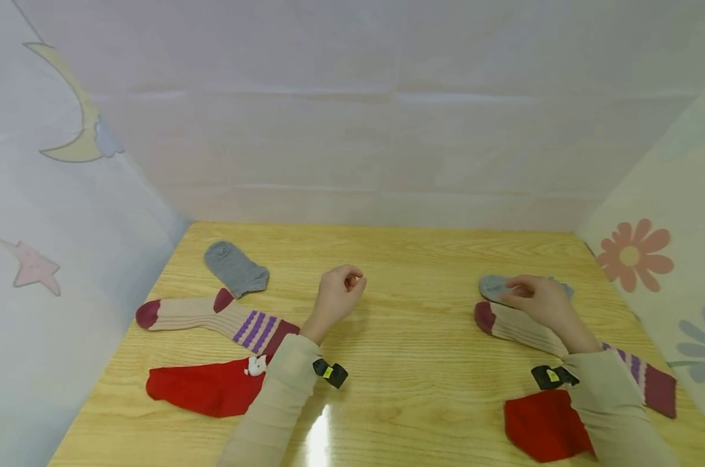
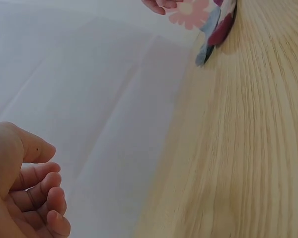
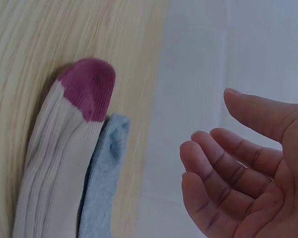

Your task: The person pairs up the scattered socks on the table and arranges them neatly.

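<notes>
Across the worktop (image 1: pixel 410 363), laying-out looks done, with seemingly nothing folded together yet.
Two gray socks (image 1: pixel 235 267), two striped socks (image 1: pixel 183 313), two red socks (image 1: pixel 206 386): one each per side; left hand (image 1: pixel 337 292) and right hand (image 1: pixel 541 299), loosely curled, hold nothing.

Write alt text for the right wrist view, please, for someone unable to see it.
An empty, loosely curled right hand hovers near a maroon-toed cream sock and a grey sock, lying side by side on a wooden table.
</notes>
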`<control>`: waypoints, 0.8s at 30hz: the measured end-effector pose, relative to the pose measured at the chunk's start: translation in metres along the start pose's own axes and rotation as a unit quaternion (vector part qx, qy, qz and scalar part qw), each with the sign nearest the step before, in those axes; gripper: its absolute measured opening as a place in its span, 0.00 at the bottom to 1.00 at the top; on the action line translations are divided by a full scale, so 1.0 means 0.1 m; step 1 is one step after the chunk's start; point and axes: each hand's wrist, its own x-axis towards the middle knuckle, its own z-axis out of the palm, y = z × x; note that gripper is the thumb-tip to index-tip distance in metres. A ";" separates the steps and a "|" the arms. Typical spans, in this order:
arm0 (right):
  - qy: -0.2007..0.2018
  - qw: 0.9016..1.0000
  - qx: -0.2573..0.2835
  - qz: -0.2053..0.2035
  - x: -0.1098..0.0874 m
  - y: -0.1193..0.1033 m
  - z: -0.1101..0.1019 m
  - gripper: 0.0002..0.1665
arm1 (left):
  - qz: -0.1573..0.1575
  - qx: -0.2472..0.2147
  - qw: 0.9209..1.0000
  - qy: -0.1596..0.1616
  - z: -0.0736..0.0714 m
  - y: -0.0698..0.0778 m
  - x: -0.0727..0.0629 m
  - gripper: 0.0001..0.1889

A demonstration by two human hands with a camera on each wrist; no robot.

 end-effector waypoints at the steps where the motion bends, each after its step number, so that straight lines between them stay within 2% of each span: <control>1: 0.000 1.000 0.000 0.004 0.00 0.02 -0.01 0.24 | -0.001 -0.003 1.000 -0.004 0.02 0.01 0.01 0.06; 6: -0.009 0.999 0.015 0.033 -0.03 0.13 -0.05 0.28 | -0.001 -0.021 1.000 -0.020 0.10 0.08 0.06 0.06; 12: -0.006 0.999 0.009 0.045 -0.06 0.26 -0.14 0.29 | -0.010 -0.041 0.998 -0.043 0.21 0.13 0.13 0.07; 24: -0.006 0.996 0.033 0.087 -0.07 0.53 -0.25 0.34 | 0.006 -0.051 0.996 -0.079 0.45 0.24 0.22 0.08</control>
